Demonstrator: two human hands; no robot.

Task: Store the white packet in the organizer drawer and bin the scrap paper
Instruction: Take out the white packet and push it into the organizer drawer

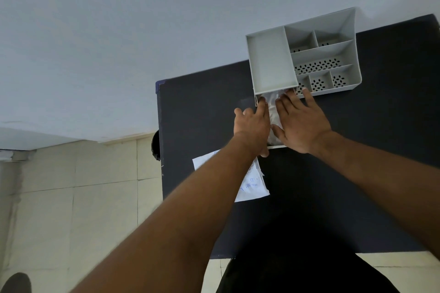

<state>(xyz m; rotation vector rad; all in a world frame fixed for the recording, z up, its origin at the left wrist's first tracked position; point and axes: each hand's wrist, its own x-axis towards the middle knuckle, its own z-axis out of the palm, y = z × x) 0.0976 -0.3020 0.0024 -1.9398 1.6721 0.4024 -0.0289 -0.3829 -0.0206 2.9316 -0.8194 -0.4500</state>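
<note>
A grey plastic organizer point(271, 64) with several compartments stands at the far side of the black table point(381, 150). Its drawer point(277, 147) is pulled out toward me from under the organizer's left part. A white, crinkly packet point(273, 104) lies in the drawer. My left hand point(252, 126) and my right hand point(301, 121) rest flat on the packet, fingers spread, one on each side. Most of the packet is hidden under them. A sheet of white scrap paper point(252, 185) with blue print lies on the table under my left forearm.
The table's left edge point(160, 140) drops to a tiled floor point(71, 197). A dark round object point(156, 145) shows just beyond that edge. A pale wall rises behind the organizer. A dark shoe tip point(16, 283) is at the bottom left.
</note>
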